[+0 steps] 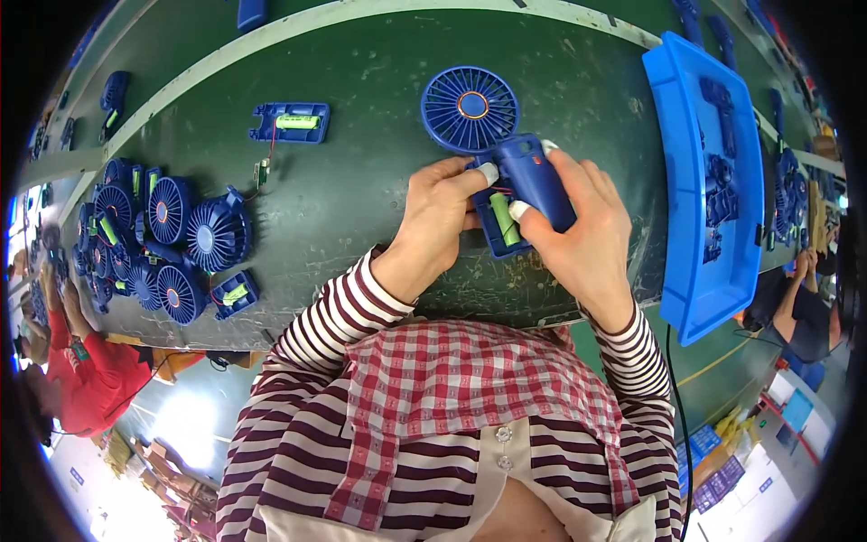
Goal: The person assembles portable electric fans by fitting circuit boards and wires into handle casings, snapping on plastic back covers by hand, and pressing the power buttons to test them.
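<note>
Before me is a blue handheld fan with a round slatted head [449, 95] and an opened handle half [493, 237]. A green battery cell [505, 219] lies in that half, with a bit of red wire showing above it. My left hand [429, 217] is closed on the handle half's left side, its thumb near the neck. My right hand [591, 221] grips a blue handle cover [538, 188], thumb on its lower part and fingers round its far right edge. The cover is tilted and overlaps the handle's right side. White coverings show on some fingertips.
A blue bin [679, 194] with blue parts stands at the right. Fans [206, 237] with batteries are piled at the left. Another handle half [312, 131] with a battery and wired circuit board [261, 173] lies farther back. Co-workers sit on both sides; a black cable [673, 379] hangs at right.
</note>
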`<state>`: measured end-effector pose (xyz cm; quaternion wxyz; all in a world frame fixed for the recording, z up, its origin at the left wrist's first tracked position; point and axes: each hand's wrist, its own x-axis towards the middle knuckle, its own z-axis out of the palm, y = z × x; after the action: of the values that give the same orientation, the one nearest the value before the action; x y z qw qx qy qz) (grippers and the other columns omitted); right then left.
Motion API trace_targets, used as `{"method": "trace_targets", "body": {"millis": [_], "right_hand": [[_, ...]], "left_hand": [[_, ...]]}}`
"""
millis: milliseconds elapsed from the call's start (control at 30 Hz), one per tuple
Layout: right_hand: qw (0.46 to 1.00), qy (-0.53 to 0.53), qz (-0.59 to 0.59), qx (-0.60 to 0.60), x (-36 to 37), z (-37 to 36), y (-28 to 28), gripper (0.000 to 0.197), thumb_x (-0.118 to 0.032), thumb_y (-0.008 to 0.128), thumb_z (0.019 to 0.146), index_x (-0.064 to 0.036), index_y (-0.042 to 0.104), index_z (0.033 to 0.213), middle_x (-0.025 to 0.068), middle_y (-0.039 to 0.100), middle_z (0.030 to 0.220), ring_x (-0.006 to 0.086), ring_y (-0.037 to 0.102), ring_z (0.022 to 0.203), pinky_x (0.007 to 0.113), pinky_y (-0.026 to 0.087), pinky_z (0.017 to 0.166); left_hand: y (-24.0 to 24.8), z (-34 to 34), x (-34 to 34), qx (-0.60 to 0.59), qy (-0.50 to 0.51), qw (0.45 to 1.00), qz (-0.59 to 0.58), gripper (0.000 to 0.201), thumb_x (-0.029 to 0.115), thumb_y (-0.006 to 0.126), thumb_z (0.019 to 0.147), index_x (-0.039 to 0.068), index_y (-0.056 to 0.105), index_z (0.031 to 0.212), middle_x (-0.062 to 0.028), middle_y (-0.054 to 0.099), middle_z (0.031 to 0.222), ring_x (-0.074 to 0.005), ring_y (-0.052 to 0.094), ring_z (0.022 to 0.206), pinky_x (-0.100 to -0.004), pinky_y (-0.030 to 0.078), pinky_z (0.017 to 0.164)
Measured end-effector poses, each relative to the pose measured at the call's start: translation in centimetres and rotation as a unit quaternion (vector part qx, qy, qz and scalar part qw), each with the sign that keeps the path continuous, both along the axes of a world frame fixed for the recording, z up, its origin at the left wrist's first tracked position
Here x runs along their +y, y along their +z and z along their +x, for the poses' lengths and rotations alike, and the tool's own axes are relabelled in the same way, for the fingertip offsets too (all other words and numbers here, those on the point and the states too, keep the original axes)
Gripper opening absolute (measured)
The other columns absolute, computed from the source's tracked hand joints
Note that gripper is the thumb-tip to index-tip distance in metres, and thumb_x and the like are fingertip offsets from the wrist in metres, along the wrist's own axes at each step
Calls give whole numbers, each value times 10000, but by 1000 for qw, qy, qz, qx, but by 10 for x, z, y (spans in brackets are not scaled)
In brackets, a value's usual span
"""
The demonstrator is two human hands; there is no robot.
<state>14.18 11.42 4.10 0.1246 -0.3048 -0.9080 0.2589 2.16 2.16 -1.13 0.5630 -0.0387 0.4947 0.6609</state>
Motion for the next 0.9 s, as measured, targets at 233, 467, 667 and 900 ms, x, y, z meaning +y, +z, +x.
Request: {"method": "trace_targets", "body": {"millis": [233, 467, 667, 900], "right_hand": [[995, 7, 99, -8, -16, 3, 5, 490, -158, 712, 623, 40, 579, 1051, 132, 563, 777, 277, 574, 646, 350, 469, 569], [991, 53, 116, -49, -22, -12, 1, 495, -199, 723, 619, 41, 585, 1028, 114, 572, 783, 264, 590, 678, 354, 485, 575], [986, 65, 135, -68, -22, -15, -5, 513, -214, 725, 614, 45, 579, 1032, 114, 575, 793, 263, 597, 702, 359, 493, 578], [982, 74, 157, -78, -23, -14, -11, 521, -230, 732, 609, 47, 573, 1020, 113, 565, 793, 261, 595, 678, 352, 489, 546]], "left_hand": [[4, -2, 3, -50, 27, 998, -6, 307, 283, 516, 877, -13, 554, 946, -97, 607, 890, -195, 615, 754, -341, 503, 647], [0, -3, 0, -50, -7, 999, 11, 476, 411, 416, 912, -1, 495, 1136, -118, 577, 1074, -220, 572, 905, -352, 430, 780], [1, -1, 2, -45, 26, 998, 18, 456, 423, 452, 897, -6, 548, 1017, -109, 618, 922, -166, 595, 747, -281, 448, 598], [-5, -2, 3, -62, 25, 998, 7, 353, 340, 544, 881, -7, 590, 931, -72, 614, 804, -131, 576, 641, -250, 421, 516]]}}
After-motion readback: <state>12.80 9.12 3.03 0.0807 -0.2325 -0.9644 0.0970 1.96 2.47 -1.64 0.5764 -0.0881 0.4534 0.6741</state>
